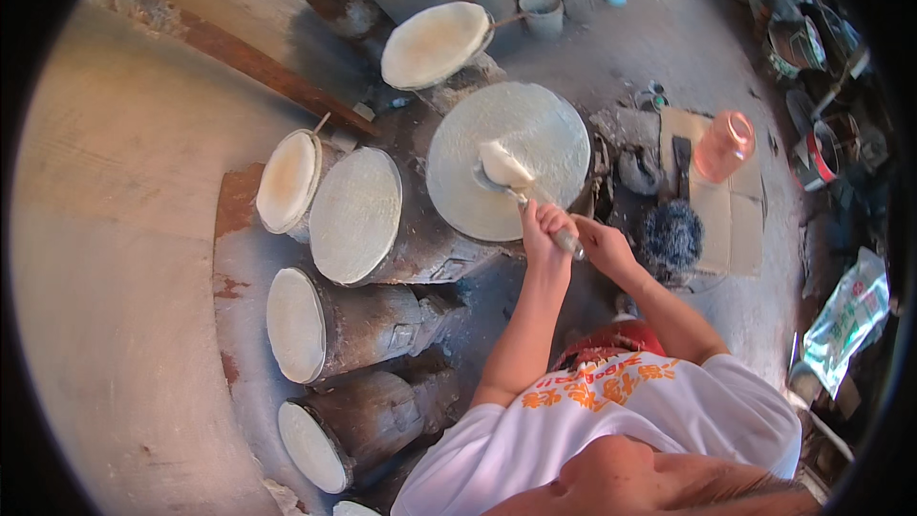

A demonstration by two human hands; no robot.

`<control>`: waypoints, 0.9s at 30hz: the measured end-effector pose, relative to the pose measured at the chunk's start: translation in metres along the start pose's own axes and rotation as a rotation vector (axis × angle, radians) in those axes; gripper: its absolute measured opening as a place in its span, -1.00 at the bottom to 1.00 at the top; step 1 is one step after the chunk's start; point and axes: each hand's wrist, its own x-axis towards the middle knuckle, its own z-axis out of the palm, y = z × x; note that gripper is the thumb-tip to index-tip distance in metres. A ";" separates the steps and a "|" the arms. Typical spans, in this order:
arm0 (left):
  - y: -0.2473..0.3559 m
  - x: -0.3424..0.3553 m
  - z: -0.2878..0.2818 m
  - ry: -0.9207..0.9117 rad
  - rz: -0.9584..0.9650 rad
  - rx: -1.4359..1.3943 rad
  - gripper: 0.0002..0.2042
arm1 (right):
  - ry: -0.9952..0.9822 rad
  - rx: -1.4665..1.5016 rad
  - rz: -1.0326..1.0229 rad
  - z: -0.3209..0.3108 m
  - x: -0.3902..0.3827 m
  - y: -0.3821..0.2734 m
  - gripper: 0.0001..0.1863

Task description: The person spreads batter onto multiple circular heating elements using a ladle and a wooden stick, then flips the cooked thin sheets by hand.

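My left hand point(546, 227) is closed round the handle of a metal ladle or scoop point(487, 180), whose head rests on or just over a large round griddle point(506, 119), under a mound of pale batter point(504, 159). My right hand point(602, 244) is beside it at the near end of the handle, fingers curled; whether it grips the handle I cannot make out. The griddle top has a pale, uneven coating and sits at the upper middle of the view.
More round tops with pale layers point(351, 215) sit on rusty cylinders down the left, another point(435, 43) behind. At right are a pink jar point(723, 143) and dark brush point(671, 234) by cardboard point(740, 229), with a bag point(841, 320) and clutter along the edge.
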 end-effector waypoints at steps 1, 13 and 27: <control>0.012 -0.005 -0.003 -0.147 -0.121 -0.301 -0.66 | -0.084 -0.140 -0.006 -0.013 0.003 -0.031 -0.67; 0.019 -0.131 0.015 -0.543 0.001 -0.770 -0.62 | -0.375 -0.175 0.133 -0.082 0.081 -0.016 -0.72; -0.169 -0.456 -0.144 -0.888 1.903 -0.385 -0.80 | -1.713 0.343 -0.896 0.188 -0.190 -0.119 -0.64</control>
